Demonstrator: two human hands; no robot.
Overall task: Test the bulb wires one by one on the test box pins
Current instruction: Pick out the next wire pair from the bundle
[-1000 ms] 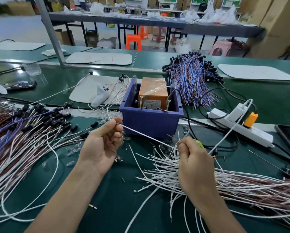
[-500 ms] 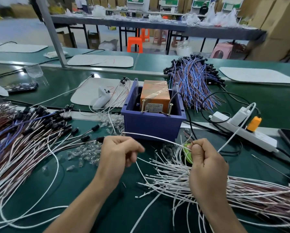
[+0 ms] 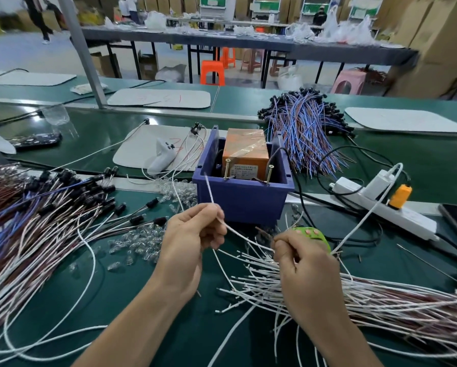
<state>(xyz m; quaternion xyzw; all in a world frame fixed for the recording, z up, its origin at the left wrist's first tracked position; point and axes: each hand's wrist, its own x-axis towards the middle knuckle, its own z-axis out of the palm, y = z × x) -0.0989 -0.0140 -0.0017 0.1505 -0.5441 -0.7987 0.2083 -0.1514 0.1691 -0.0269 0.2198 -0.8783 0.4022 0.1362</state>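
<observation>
A blue test box (image 3: 241,201) holds an orange unit (image 3: 245,153) with two brass pins (image 3: 226,169) at its front. My left hand (image 3: 193,242) pinches a white wire (image 3: 238,233) just in front of the box; the wire's free end sticks up beside the box's left wall. My right hand (image 3: 305,271) pinches the same wire's other part and a thin brown lead, over a pile of white and brown wires (image 3: 367,300). A green tool (image 3: 313,234) shows behind my right fingers.
Wires with black bulb holders (image 3: 50,207) fan out on the left, with loose clear bulbs (image 3: 134,242) beside them. A blue and brown bundle (image 3: 304,128) lies behind the box. A white power strip (image 3: 380,205) sits right, a phone (image 3: 36,140) far left.
My left hand turned the wire so its free end now points up beside the box. Both hands stayed in front of the box, a little closer together.
</observation>
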